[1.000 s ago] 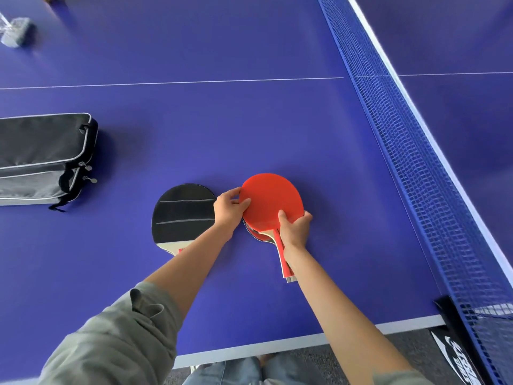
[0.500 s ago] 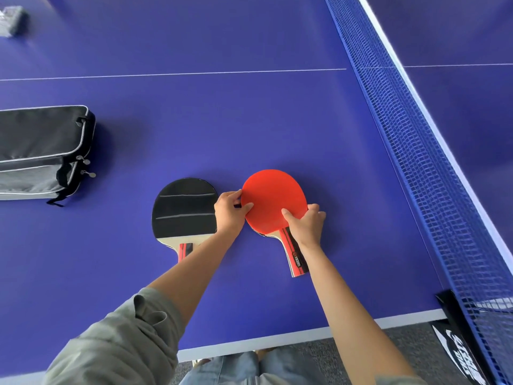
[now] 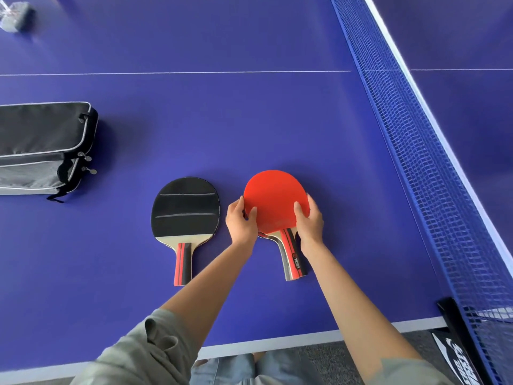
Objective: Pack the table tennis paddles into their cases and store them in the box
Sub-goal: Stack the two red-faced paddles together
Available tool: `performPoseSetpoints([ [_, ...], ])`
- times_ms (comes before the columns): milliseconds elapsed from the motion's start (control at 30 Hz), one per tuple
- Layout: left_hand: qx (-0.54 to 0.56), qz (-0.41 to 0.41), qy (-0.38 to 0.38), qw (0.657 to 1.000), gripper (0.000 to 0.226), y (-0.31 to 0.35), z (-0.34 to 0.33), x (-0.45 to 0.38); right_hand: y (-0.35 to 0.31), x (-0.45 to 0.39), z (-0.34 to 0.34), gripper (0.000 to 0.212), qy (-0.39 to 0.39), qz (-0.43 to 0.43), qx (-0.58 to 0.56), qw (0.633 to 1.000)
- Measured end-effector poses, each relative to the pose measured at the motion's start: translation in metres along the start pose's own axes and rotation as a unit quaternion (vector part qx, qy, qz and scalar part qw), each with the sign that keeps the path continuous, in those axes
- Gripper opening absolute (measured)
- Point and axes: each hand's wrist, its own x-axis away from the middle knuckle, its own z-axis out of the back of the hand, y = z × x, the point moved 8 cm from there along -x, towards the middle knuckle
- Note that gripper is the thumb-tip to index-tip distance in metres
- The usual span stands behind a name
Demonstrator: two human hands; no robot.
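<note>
Two hands (image 3: 241, 218) (image 3: 309, 219) pinch red paddle (image 3: 273, 198) blade edges | regripped off handle, squaring stack (second paddle beneath) | black paddle (image 3: 185, 208) waits uncased

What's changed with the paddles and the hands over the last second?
The right hand moved from the handle up to the right edge of the red paddle; the left hand still grips its left edge. Both hands now hold the blade, on top of another paddle whose handle shows beneath. The black paddle and the grey case stayed put on the table.
</note>
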Motion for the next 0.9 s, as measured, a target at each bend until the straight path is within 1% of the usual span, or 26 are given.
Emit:
performPoseSetpoints([
  [67,-0.011,-0.004,0.010,1.000,0.036,0.003,0.001,-0.004,0.001,0.002,-0.003,0.051,0.018,0.002,0.002,1.000],
  [167,0.006,0.011,0.019,1.000,0.038,0.001,0.005,-0.008,0.003,0.006,-0.010,0.053,0.037,-0.004,-0.017,0.999],
  [300,-0.038,0.015,0.011,0.999,0.042,0.004,0.010,-0.020,0.006,0.013,-0.019,0.055,0.050,-0.010,-0.027,0.998],
  [400,-0.086,0.019,-0.003,0.996,0.046,0.005,0.010,-0.024,0.000,0.010,-0.019,0.055,0.039,0.015,-0.006,0.999],
  [467,-0.106,0.003,-0.013,0.994,0.049,0.004,0.010,-0.020,-0.002,0.007,-0.017,0.055,0.018,0.037,0.019,0.999],
  [533,-0.086,-0.006,-0.024,0.996,0.050,0.000,0.011,-0.015,-0.001,0.006,-0.014,0.055,-0.001,0.041,0.022,0.999],
  [633,-0.047,0.005,-0.033,0.998,0.050,-0.009,0.014,-0.012,0.004,0.008,-0.015,0.057,-0.016,0.033,0.016,0.999],
  [800,0.020,0.029,-0.001,0.999,0.047,-0.011,0.012,-0.006,0.002,0.005,-0.020,0.058,-0.020,0.010,-0.009,1.000],
  [900,0.029,0.032,0.000,0.999,0.048,-0.010,0.007,-0.003,0.000,0.001,-0.017,0.059,-0.039,0.012,0.005,0.999],
])
